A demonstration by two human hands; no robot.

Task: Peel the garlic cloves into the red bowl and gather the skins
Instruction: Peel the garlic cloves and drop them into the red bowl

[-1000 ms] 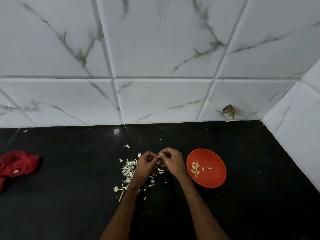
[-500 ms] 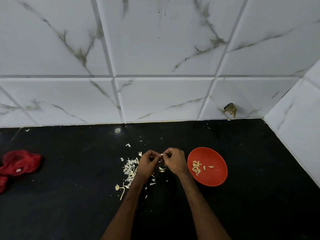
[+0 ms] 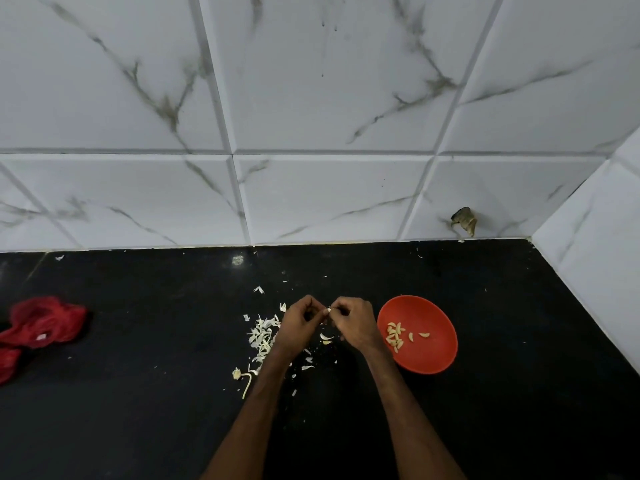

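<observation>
Just left of the red bowl [image 3: 434,356], the left hand [image 3: 299,329] and right hand [image 3: 355,325] pinch 1 garlic clove [image 3: 328,310] between curled fingertips, exactly as 1 second ago. Nothing new has joined the peeled cloves [image 3: 396,336] in the bowl, so this peel looks unfinished. Skins [image 3: 263,335] lie scattered farther left of the bowl, ungathered.

1. We face a back wall [image 3: 311,98] of large white tiles with grey marble veins.
2. At the right we see a side wall [image 3: 595,271] of the same tile, forming a corner.
3. Near that corner we find a broken spot [image 3: 464,220] low in one tile.
4. Below, we see a black countertop [image 3: 138,427] with a small glint [image 3: 237,260].
</observation>
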